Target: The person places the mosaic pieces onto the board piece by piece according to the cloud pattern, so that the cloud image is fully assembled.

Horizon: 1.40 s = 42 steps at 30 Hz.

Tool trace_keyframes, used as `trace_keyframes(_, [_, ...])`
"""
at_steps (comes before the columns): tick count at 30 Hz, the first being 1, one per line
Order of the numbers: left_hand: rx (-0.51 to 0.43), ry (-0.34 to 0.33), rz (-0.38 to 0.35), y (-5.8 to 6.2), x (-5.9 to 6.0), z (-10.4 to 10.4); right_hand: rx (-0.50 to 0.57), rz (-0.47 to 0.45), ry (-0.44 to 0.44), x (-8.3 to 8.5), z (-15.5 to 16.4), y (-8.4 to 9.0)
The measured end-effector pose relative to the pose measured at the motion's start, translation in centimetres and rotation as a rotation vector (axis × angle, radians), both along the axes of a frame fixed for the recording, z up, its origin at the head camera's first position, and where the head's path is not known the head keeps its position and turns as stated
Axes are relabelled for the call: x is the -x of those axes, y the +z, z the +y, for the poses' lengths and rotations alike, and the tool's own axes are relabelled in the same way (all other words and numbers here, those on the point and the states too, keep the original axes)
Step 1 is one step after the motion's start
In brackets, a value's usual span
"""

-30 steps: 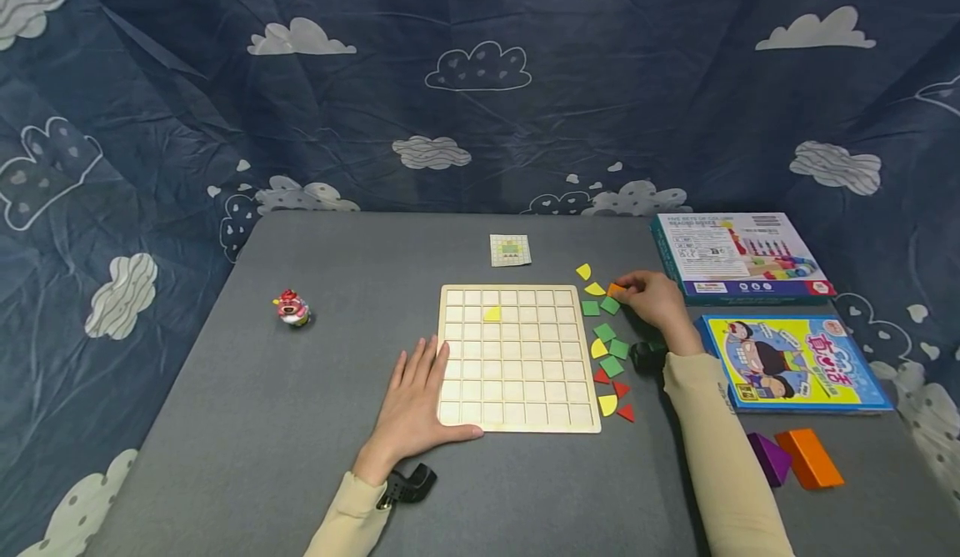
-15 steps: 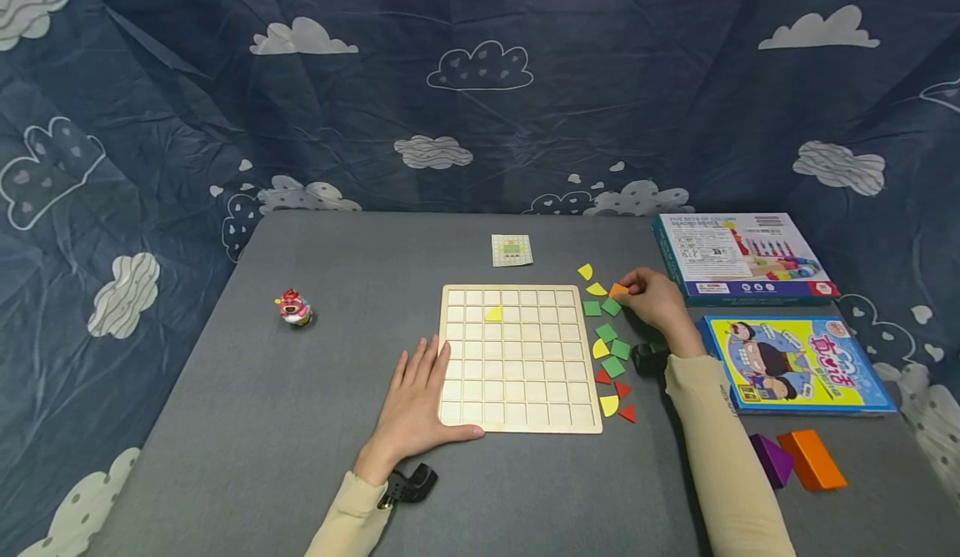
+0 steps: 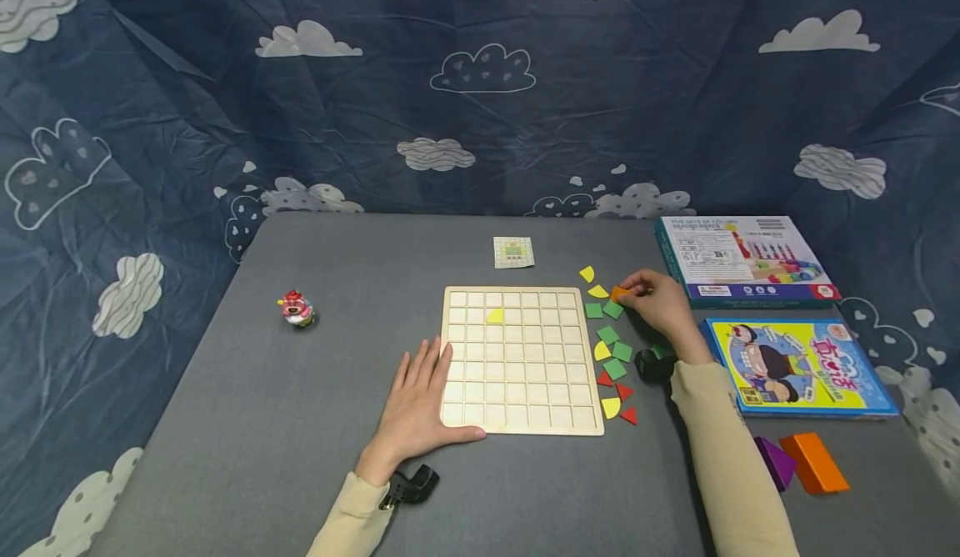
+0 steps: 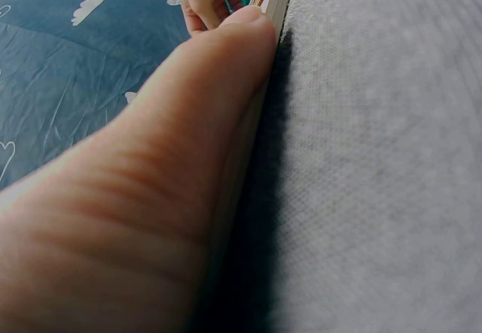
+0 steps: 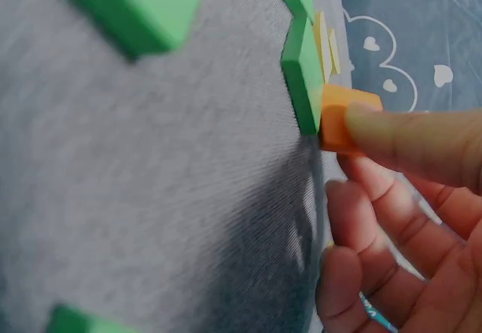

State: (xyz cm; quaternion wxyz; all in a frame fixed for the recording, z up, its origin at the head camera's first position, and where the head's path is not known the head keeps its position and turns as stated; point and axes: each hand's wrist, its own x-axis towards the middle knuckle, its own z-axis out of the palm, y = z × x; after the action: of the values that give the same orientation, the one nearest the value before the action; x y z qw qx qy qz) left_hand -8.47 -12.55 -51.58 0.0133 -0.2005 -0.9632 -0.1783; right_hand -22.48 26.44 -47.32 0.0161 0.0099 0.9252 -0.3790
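Note:
My left hand (image 3: 416,411) rests with straight fingers at the lower left corner of a square wooden grid board (image 3: 523,369). In the left wrist view its thumb (image 4: 226,62) lies along the board's edge. One yellow piece (image 3: 495,316) sits in a cell near the board's top left. My right hand (image 3: 662,305) pinches an orange square tile (image 5: 335,118) between thumb and fingers, right of the board's upper corner. Green square tiles (image 3: 613,310) lie just beside it, along with yellow rounded pieces (image 3: 597,292) and red triangles (image 3: 629,416) in a loose column.
Beyond the board lies a small pattern card (image 3: 513,253). Two boxes, one white and teal (image 3: 750,257), one blue and yellow (image 3: 802,365), lie to the right. Nearer are a purple block (image 3: 776,463) and an orange block (image 3: 815,463). A small figurine (image 3: 297,309) stands at left.
The orange tile stays in my right hand and tilts slightly, with hardly any travel. My left hand keeps its place at the board. The head view shifts a little.

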Motion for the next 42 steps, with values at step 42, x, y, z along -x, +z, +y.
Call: trace_keyframes(42, [0.019,0.010,-0.009,0.1,0.0,0.1,0.073,0.108,0.260,-2.2,-13.2,0.7])
